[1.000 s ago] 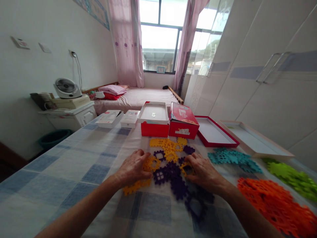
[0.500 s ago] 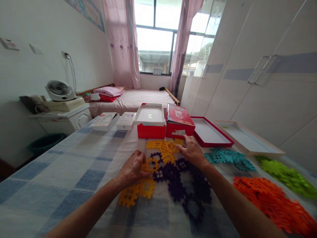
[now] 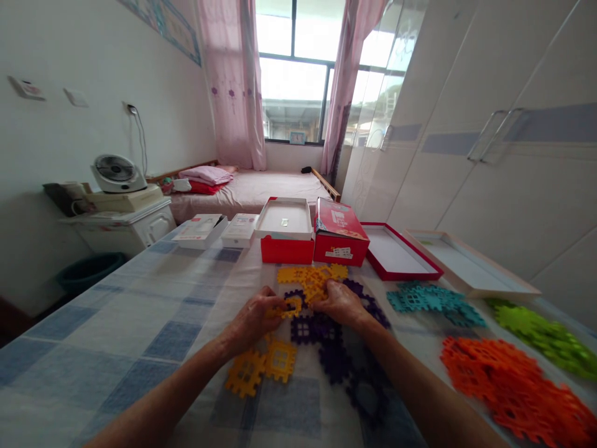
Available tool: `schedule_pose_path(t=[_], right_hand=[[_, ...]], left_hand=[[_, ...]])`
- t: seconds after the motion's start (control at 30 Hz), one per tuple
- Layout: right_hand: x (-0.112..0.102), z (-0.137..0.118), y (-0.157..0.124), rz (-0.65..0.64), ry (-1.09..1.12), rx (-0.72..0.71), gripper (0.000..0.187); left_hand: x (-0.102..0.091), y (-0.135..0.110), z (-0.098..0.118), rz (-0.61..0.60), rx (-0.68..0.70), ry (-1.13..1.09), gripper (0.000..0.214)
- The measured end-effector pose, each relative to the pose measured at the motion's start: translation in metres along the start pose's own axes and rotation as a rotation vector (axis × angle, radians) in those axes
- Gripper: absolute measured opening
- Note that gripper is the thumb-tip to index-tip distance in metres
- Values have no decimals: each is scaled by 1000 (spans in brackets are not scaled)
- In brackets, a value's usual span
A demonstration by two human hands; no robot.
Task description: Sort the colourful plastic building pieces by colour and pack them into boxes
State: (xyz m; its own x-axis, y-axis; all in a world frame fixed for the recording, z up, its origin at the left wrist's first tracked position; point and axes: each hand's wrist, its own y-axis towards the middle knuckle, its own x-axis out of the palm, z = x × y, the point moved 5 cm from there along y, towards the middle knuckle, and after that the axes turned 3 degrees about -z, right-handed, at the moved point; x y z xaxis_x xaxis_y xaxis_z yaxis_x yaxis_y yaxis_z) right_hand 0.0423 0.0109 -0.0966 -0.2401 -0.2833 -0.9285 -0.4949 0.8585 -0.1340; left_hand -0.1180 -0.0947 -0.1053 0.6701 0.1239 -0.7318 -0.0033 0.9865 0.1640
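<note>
My left hand [image 3: 259, 314] is closed on a yellow interlocking building piece [image 3: 293, 306], a square frame with notched edges. My right hand [image 3: 342, 303] has its thumb and fingers closed around the near end of a heap of yellow pieces [image 3: 314, 283]. Two more yellow pieces, one of them a window-like square [image 3: 280, 361], lie on the cloth below my left hand. Dark purple pieces [image 3: 336, 361] are spread beneath and beside my right hand, which with its forearm hides some of them.
Teal [image 3: 420, 300], orange [image 3: 508, 379] and lime green pieces [image 3: 543, 333] lie in piles on the right. Along the back stand a red box [image 3: 342, 249], a red-and-white box [image 3: 286, 250], two white boxes and two shallow lids. A checked cloth [image 3: 153, 373] covers the table.
My right hand has moved left and nearer, from the far right yellow piece to the near end of the heap. My left hand, holding its yellow piece, has shifted slightly right.
</note>
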Motion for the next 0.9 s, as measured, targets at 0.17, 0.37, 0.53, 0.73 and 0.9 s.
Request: schedule_pose_path(t=[0.17,0.37,0.53,0.73,0.9], right_hand=[[1,8,3,67,153,-63,21],[-6,14,12,109,261,-105,14],[-25,13,29,237,310,-75,24],[-30,3,12,375,98,-187,24],[-6,-1,-7,218,-100,-257,23]], left_hand=[[-30,8,1,164,-62,46,21],[-36,51,-6,246,-123,144,28],[-23,55,0,338,-129,294,44],[-11,32,19,185,-43,605,23],[6,29,10,44,-118,521,29]])
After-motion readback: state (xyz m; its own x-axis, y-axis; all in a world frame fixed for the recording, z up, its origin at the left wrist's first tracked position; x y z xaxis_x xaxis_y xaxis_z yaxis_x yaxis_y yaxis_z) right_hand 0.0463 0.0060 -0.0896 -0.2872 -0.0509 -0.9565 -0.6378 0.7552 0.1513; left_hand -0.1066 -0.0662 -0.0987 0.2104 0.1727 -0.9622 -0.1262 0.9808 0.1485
